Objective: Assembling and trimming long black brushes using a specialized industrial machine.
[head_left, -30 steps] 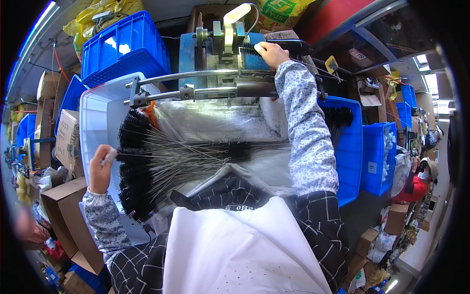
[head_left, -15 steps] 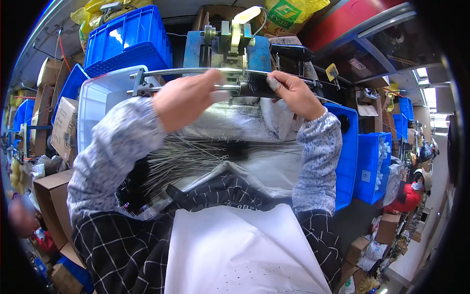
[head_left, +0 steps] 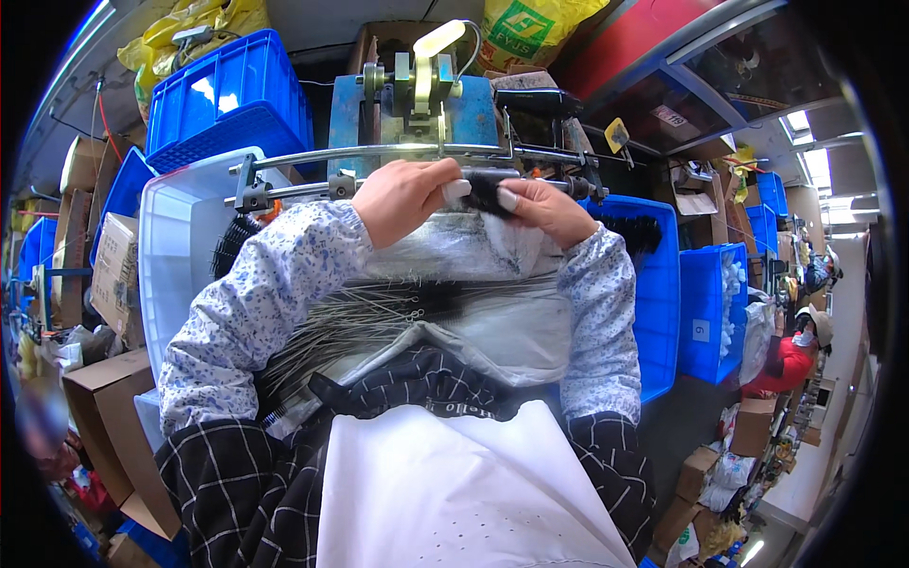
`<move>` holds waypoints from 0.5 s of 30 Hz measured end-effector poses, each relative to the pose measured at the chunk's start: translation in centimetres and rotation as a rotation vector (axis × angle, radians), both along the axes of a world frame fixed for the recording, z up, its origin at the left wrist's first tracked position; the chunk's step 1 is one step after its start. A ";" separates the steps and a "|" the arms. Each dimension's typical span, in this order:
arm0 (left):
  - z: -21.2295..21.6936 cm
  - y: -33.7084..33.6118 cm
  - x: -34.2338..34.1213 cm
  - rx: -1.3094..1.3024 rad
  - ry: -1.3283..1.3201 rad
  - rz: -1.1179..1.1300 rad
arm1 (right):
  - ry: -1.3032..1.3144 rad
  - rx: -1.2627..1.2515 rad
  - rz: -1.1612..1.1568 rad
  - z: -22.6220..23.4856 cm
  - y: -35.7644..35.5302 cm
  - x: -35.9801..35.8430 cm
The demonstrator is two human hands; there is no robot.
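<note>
Head view: left hand (head_left: 405, 197) and right hand (head_left: 542, 210) met at a black bristle brush (head_left: 485, 192), fingers of both pinched on its ends. Brush lay just below the metal rail (head_left: 379, 152) of the blue machine (head_left: 471, 112). Wire brush pile (head_left: 369, 312) sat below the fingers.

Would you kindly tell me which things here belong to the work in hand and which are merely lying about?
In use:
- left hand and right hand, both gripping the black brush
- blue machine with metal rails
- pile of wire brushes on the lap

Lying about:
- blue crates
- cardboard boxes
- yellow sack
</note>
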State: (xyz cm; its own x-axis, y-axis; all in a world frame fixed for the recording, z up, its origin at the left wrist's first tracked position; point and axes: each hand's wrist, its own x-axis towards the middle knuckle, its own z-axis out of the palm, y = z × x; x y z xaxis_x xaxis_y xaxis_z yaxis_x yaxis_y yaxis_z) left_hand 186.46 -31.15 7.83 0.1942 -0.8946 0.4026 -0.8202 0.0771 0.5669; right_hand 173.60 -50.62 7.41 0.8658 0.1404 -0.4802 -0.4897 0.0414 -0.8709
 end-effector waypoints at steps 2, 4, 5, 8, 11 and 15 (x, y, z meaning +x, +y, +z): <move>-1.3 -0.6 0.3 0.389 0.123 0.197 | -0.304 -0.431 -0.140 -1.1 -1.0 1.4; -2.6 -1.6 0.7 0.534 0.078 0.252 | -0.527 -1.225 -0.347 -2.2 -1.8 3.3; -3.2 -2.0 0.9 0.552 -0.015 0.247 | -0.598 -1.379 -0.368 -2.8 -2.0 4.4; -4.4 -3.1 1.4 0.592 -0.112 0.205 | -0.609 -1.678 -0.402 -4.9 -1.9 7.4; -4.9 -3.8 1.3 0.633 -0.117 0.171 | -0.551 -1.725 -0.380 -6.4 -2.0 8.9; -5.0 -4.2 1.1 0.580 -0.136 0.179 | -0.581 -1.754 -0.399 -7.2 -2.2 9.0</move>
State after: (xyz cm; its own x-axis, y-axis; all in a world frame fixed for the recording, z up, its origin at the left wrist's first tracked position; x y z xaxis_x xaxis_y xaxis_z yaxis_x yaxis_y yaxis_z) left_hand 187.51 -35.34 2.81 0.3427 -0.9333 -0.1072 -0.8598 -0.3576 0.3644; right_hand 182.58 -52.79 0.20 0.8052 -0.3398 0.4859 -0.3465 -0.9347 -0.0794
